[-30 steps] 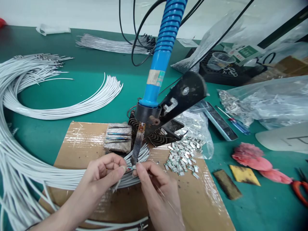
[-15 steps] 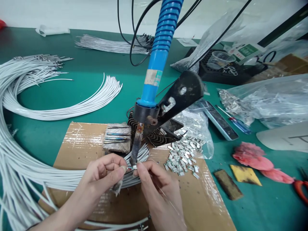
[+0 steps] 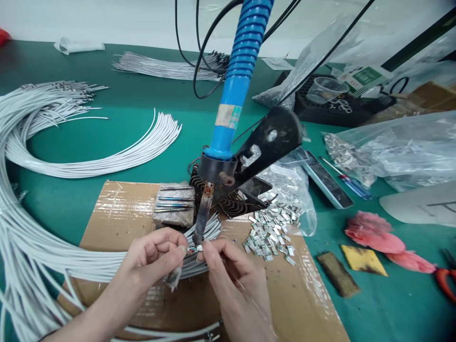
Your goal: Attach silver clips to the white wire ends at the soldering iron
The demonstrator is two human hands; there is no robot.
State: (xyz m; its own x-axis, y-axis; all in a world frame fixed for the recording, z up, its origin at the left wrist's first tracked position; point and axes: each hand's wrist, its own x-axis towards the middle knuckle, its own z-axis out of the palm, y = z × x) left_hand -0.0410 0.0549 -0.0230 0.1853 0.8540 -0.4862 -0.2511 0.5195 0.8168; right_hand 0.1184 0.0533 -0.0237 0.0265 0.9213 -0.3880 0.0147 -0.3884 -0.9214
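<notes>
My left hand point(image 3: 153, 263) pinches the end of a cable, whose fine coloured wires point(image 3: 192, 249) stick out between the fingertips. Facing it, my right hand point(image 3: 238, 280) is closed on a small metal connector point(image 3: 199, 247), and a thin strand of solder wire point(image 3: 247, 293) runs across its palm. Right above the joint of wires and connector is the tip of a blue soldering iron point(image 3: 233, 90), clamped pointing down in a black stand point(image 3: 270, 135). Whether the tip touches the connector I cannot tell. Behind my hands lie white cables point(image 3: 96, 259).
A cardboard sheet point(image 3: 117, 204) carries loose connectors point(image 3: 272, 232) and a block with metal rods point(image 3: 174, 204). Rightward lie a yellow sponge point(image 3: 363, 260), a brown pad point(image 3: 338, 273), a phone point(image 3: 327, 180), a screwdriver point(image 3: 351, 183) and red-handled scissors point(image 3: 445, 282).
Hardly anything differs. Both hands keep their pinch under the iron tip, and the view has shifted very slightly.
</notes>
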